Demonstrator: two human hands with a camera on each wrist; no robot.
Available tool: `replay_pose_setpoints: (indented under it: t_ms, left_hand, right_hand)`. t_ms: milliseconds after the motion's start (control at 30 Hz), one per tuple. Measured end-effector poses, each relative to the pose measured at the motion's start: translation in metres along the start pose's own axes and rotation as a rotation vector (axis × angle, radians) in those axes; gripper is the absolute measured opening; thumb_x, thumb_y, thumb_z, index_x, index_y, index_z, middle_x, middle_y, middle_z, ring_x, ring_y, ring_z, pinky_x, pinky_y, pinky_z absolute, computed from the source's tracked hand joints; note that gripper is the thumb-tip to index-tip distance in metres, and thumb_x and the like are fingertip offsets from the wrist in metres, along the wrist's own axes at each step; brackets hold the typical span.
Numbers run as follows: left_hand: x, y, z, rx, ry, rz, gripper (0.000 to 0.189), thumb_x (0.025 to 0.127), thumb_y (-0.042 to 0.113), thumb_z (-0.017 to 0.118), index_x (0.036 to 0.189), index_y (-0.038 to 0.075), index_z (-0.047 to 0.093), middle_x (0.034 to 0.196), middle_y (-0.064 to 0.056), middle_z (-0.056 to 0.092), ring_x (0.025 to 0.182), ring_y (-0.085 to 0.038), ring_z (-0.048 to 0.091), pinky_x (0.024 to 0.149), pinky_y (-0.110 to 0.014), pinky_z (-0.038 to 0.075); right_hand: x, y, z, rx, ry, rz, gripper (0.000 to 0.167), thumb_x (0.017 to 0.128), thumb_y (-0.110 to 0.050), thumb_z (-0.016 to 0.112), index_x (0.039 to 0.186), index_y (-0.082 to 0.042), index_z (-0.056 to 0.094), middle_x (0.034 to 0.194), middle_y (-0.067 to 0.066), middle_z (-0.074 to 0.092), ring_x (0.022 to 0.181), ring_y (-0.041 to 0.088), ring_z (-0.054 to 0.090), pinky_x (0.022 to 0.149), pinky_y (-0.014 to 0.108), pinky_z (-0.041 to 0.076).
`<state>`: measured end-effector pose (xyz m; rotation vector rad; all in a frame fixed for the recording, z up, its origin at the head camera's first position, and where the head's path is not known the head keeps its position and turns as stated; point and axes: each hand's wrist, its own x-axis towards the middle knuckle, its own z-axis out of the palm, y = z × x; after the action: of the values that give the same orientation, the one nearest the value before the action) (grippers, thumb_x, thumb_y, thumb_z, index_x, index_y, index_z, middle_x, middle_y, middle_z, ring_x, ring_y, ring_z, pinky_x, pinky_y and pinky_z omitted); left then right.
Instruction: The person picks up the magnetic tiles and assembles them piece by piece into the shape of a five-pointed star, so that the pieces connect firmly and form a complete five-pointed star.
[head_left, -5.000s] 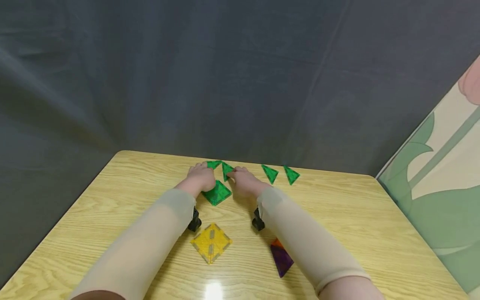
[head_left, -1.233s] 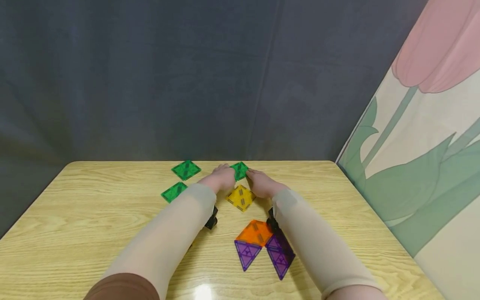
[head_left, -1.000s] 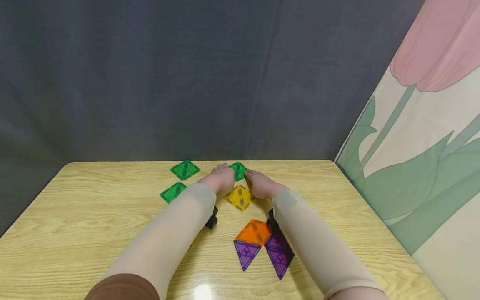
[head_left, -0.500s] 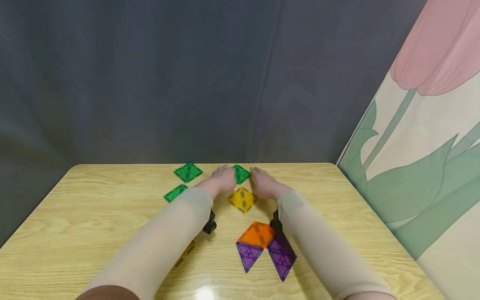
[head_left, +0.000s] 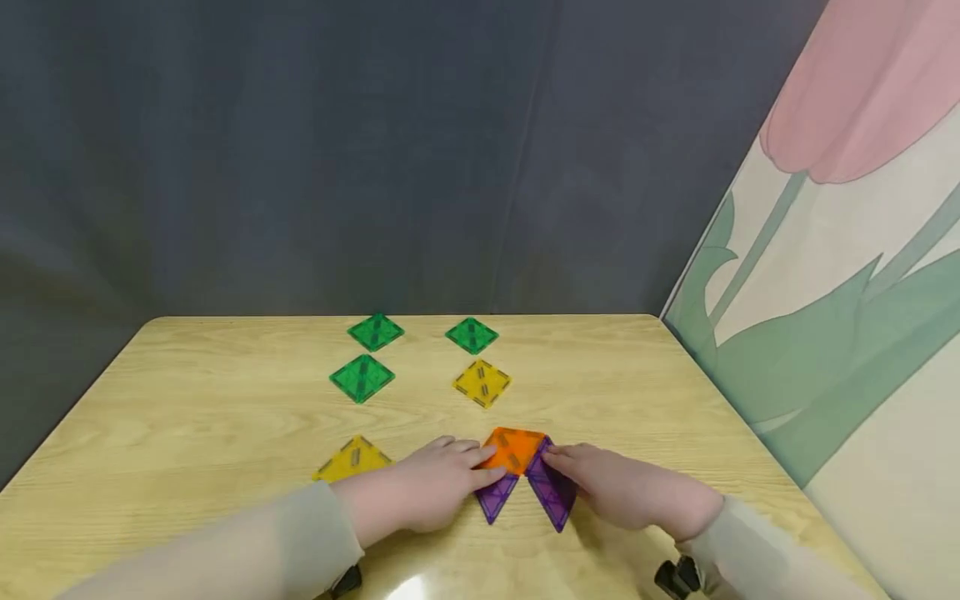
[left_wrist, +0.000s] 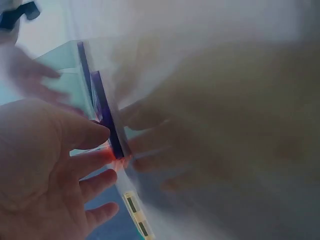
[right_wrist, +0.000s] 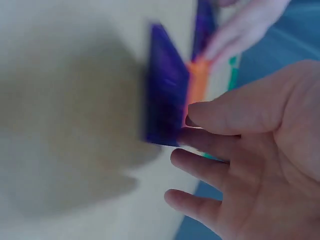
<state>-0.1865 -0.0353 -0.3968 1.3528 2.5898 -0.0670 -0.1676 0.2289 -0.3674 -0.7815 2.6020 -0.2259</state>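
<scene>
Flat translucent magnetic tiles lie on the table (head_left: 247, 392). An orange diamond of tiles (head_left: 516, 450) has a purple triangle tile (head_left: 495, 498) at its lower left and a longer purple tile piece (head_left: 552, 495) at its right. My left hand (head_left: 423, 486) reaches in from the left, its extended fingers touching the orange diamond and the purple triangle. From the other side my right hand (head_left: 626, 487) touches the longer purple piece with its fingertips. In the right wrist view, that hand's fingers (right_wrist: 200, 167) are extended beside the purple piece (right_wrist: 167, 90).
Behind are two green diamonds (head_left: 376, 332) (head_left: 362, 378) on the left, with another green diamond (head_left: 472, 335) and a yellow diamond (head_left: 482, 383) in the middle. A second yellow diamond (head_left: 352, 458) is partly under the left forearm. A dark curtain (head_left: 337, 167) hangs behind the table.
Green triangles that lay apart earlier now form diamonds. Both hands have left the back green diamond and come nearer, to the orange and purple tiles.
</scene>
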Motion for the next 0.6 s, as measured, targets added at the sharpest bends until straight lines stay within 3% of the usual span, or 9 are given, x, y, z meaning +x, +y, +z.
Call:
replay_pose_setpoints:
  t_ms: [200, 233, 300, 367, 433, 500, 533, 600]
  left_hand:
    - [-0.044, 0.009, 0.019, -0.058, 0.04, -0.012, 0.062, 0.097, 0.01, 0.056, 0.152, 0.031, 0.039, 0.159, -0.001, 0.029, 0.142, -0.025, 0.031, 0.113, -0.05, 0.03]
    - [-0.053, 0.011, 0.022, -0.067, 0.051, -0.005, 0.059, 0.098, 0.013, 0.056, 0.152, 0.03, 0.04, 0.158, -0.001, 0.03, 0.142, -0.026, 0.032, 0.112, -0.051, 0.031]
    - [-0.069, 0.012, 0.029, -0.072, 0.079, 0.012, 0.053, 0.1, 0.035, 0.055, 0.151, 0.029, 0.042, 0.157, -0.003, 0.033, 0.14, -0.027, 0.034, 0.11, -0.053, 0.034]
    - [-0.084, 0.014, 0.033, -0.078, 0.102, 0.023, 0.062, 0.096, 0.055, 0.055, 0.15, 0.027, 0.044, 0.155, -0.004, 0.036, 0.139, -0.029, 0.037, 0.108, -0.055, 0.036]
    - [-0.098, 0.014, 0.034, -0.112, 0.118, 0.013, 0.064, 0.095, 0.058, 0.054, 0.15, 0.025, 0.045, 0.155, -0.005, 0.037, 0.139, -0.029, 0.037, 0.107, -0.057, 0.035]
    - [-0.112, 0.014, 0.029, -0.218, 0.133, -0.051, 0.059, 0.099, 0.05, 0.054, 0.15, 0.021, 0.046, 0.154, -0.007, 0.038, 0.139, -0.03, 0.037, 0.109, -0.059, 0.032]
    - [-0.119, 0.014, 0.026, -0.329, 0.133, -0.104, 0.054, 0.101, 0.041, 0.053, 0.149, 0.018, 0.046, 0.154, -0.007, 0.039, 0.139, -0.031, 0.036, 0.11, -0.059, 0.03]
    - [-0.133, 0.011, 0.02, -0.659, 0.158, -0.209, 0.047, 0.103, 0.023, 0.051, 0.148, 0.007, 0.046, 0.149, -0.014, 0.045, 0.135, -0.035, 0.041, 0.109, -0.06, 0.03]
  right_hand:
    - [-0.012, -0.019, 0.036, 0.004, 0.053, -0.102, 0.052, 0.099, 0.002, 0.054, 0.149, -0.004, 0.042, 0.155, 0.013, 0.035, 0.136, 0.032, 0.04, 0.105, 0.048, 0.041]
    - [-0.014, -0.025, 0.041, 0.002, 0.058, -0.12, 0.054, 0.099, -0.003, 0.057, 0.15, -0.005, 0.041, 0.155, 0.012, 0.035, 0.137, 0.032, 0.04, 0.105, 0.047, 0.042]
    - [-0.016, -0.034, 0.047, 0.016, 0.057, -0.159, 0.06, 0.099, -0.025, 0.062, 0.152, -0.007, 0.039, 0.156, 0.01, 0.035, 0.137, 0.031, 0.04, 0.105, 0.047, 0.042]
    - [-0.02, -0.043, 0.052, 0.044, 0.047, -0.178, 0.076, 0.094, -0.048, 0.063, 0.155, -0.011, 0.034, 0.157, 0.006, 0.033, 0.139, 0.028, 0.038, 0.106, 0.046, 0.041]
    - [-0.023, -0.049, 0.053, 0.107, 0.069, -0.189, 0.08, 0.095, -0.053, 0.059, 0.157, -0.013, 0.029, 0.158, 0.006, 0.031, 0.14, 0.028, 0.036, 0.107, 0.048, 0.039]
    - [-0.026, -0.05, 0.05, 0.218, 0.092, -0.156, 0.071, 0.101, -0.04, 0.056, 0.157, -0.01, 0.025, 0.158, 0.01, 0.031, 0.14, 0.031, 0.034, 0.108, 0.051, 0.037]
    - [-0.028, -0.049, 0.048, 0.301, 0.106, -0.13, 0.065, 0.103, -0.028, 0.053, 0.157, -0.007, 0.024, 0.156, 0.014, 0.033, 0.139, 0.034, 0.035, 0.107, 0.053, 0.036]
    - [-0.032, -0.045, 0.042, 0.521, 0.123, -0.079, 0.057, 0.104, -0.007, 0.046, 0.155, 0.003, 0.022, 0.151, 0.024, 0.037, 0.136, 0.04, 0.038, 0.105, 0.056, 0.037]
